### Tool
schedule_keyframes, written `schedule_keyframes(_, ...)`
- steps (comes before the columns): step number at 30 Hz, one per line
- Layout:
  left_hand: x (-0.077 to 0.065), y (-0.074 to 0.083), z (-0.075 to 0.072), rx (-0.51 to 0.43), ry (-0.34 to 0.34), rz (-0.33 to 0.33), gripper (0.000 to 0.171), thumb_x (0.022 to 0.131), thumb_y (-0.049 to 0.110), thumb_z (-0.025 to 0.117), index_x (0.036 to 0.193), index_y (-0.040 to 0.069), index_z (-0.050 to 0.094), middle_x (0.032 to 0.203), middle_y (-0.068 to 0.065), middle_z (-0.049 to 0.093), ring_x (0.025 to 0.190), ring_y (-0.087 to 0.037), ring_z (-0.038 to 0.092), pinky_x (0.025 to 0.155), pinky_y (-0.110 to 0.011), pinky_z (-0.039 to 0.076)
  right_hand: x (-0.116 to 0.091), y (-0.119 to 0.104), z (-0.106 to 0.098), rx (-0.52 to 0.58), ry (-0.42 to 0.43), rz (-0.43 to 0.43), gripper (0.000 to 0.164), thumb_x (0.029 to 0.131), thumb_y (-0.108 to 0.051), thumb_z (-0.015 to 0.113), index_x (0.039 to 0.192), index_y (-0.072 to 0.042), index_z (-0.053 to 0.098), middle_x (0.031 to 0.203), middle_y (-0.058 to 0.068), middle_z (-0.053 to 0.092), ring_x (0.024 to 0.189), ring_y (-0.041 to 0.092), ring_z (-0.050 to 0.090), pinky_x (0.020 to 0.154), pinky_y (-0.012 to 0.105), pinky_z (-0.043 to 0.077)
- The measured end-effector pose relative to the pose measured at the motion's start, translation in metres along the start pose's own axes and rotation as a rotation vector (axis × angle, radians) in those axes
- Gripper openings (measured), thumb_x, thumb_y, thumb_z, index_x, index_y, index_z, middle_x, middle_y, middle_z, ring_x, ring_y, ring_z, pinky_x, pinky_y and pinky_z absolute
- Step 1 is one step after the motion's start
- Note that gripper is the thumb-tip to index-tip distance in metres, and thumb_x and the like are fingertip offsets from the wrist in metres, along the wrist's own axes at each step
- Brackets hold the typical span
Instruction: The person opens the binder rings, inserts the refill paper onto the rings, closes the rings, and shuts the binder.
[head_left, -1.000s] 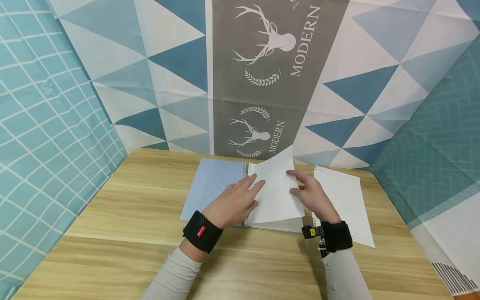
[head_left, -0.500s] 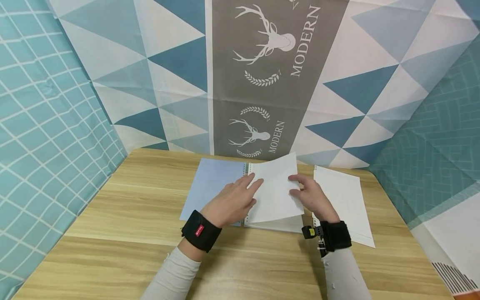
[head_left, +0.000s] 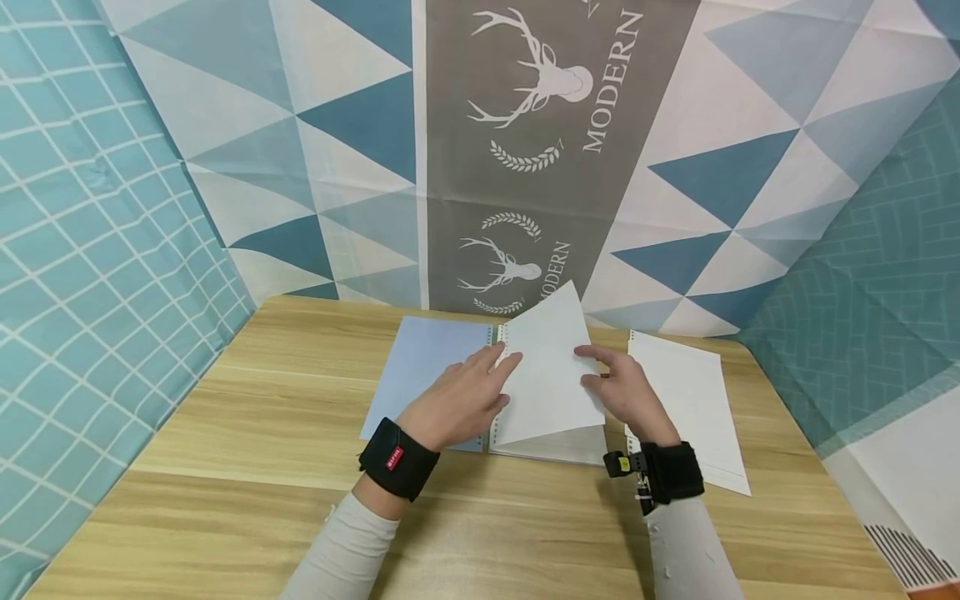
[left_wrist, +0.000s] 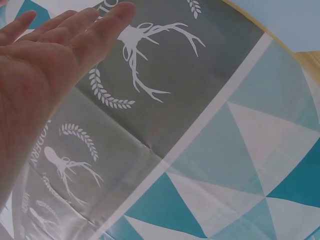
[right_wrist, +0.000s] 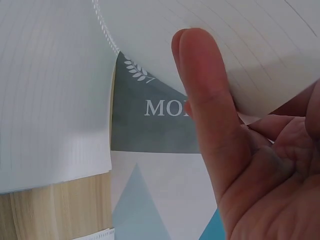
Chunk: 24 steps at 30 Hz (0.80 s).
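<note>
Notebook page (head_left: 551,385) mid-frame, pinched by right hand (head_left: 624,387); left hand (head_left: 457,400) spread. Skewed pull could tear punched holes (head_left: 503,333).

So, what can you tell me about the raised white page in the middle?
The page looks like thin white paper; the right wrist view shows faint ruled lines on it. Small punched holes run along its left side. Its right side is raised, the far corner sticking up, above other white pages. The right hand holds its right edge; the left hand has fingertips over its left side, contact unclear.
</note>
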<state>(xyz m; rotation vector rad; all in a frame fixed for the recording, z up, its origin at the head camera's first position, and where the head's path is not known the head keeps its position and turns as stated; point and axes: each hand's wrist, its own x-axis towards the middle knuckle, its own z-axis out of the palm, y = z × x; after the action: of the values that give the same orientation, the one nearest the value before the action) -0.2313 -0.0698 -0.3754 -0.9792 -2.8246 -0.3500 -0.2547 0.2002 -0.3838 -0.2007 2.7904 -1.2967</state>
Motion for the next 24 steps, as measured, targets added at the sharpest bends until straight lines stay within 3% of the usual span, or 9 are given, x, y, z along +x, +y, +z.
schedule_keyframes(14,0.0011,0.0007,0.0016,0.005,-0.022,0.016,0.051,0.102,0.026,0.061,0.148,0.011,0.047,0.153,-0.02,0.047,0.143,-0.036,0.048,0.097,-0.056,0.055,0.0017,0.0031,-0.0005,0.034,0.007,-0.032,0.046,0.1,-0.001,0.054,0.145,-0.006,0.053,0.159,0.021,0.041,0.144,0.042,0.042,0.109,0.057,0.044)
schedule_keyframes(24,0.0005,0.0023,0.0043,-0.004,-0.039,0.012,0.049,0.102,0.026,0.061,0.147,0.011,0.049,0.153,-0.021,0.047,0.144,-0.035,0.048,0.097,-0.056,0.055,0.004,0.0071,-0.0001,0.06,-0.007,-0.008,0.047,0.1,0.0,0.053,0.147,-0.003,0.05,0.159,0.022,0.04,0.146,0.041,0.039,0.112,0.058,0.041)
